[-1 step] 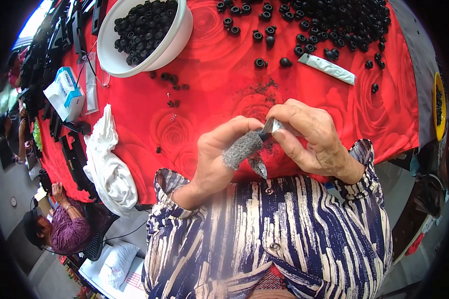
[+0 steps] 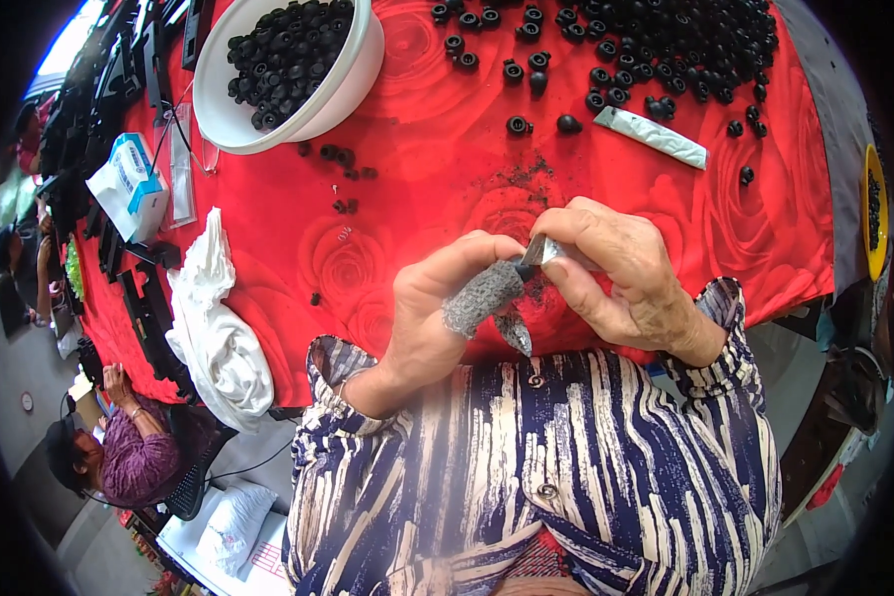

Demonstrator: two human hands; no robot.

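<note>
Movement: no shift seen since the earlier frame.
Left hand (image 2: 419,303): small dark piece (image 2: 527,271) pinched at fingertips.
Right hand (image 2: 616,270): metal blade (image 2: 535,249) clamped by thumb and fingers.

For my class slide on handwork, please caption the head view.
Over a red cloth, the left hand holds a small black part, the right hand a metal blade.

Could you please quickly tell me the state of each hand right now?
Left hand: closed, holding a small black piece.
Right hand: closed, pinching a thin metal blade.
</note>
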